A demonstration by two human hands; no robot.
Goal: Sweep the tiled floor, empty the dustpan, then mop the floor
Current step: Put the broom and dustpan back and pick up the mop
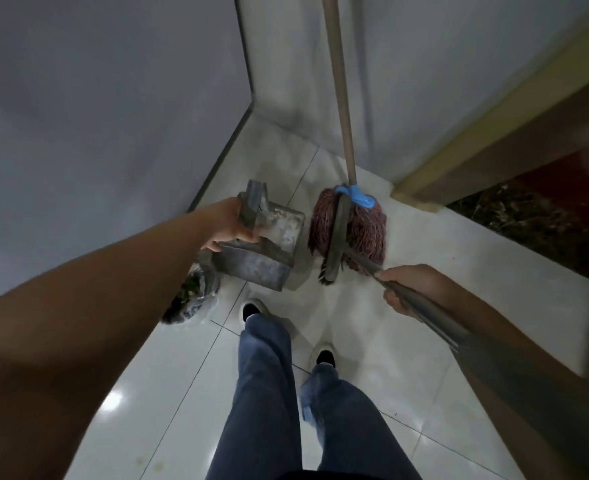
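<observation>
A plain grey wall (95, 116) fills the left side and meets the glossy white tiled floor (154, 393) along a dark edge. At its foot, near the left arm, lies a dark crumpled bag (191, 296), shiny and wrinkled like thin plastic.

The left hand (225, 225) grips the grey metal dustpan (263, 247) by its boxy handle, fingers curled under it. The pan is scuffed and dull, with flat sides and a pale, dusty inner face, held tilted above the floor just beside the bag.

Just right of the pan stands a mop (352, 226) with a thick head of reddish-brown yarn, a blue plastic clamp and a long wooden pole leaning up against the far wall. In front of the yarn hangs the brush (334, 244), a narrow dark bar with short bristles at its near end, touching or overlapping the mop head; which of the two I cannot tell.

The right hand (410, 289) is wrapped around the brush's grey handle.

Below, two legs in blue jeans and pale shoes (253, 310) stand on the tiles. Far right, a yellowish wooden frame (476, 147) borders a dark speckled stone floor (528, 216).
</observation>
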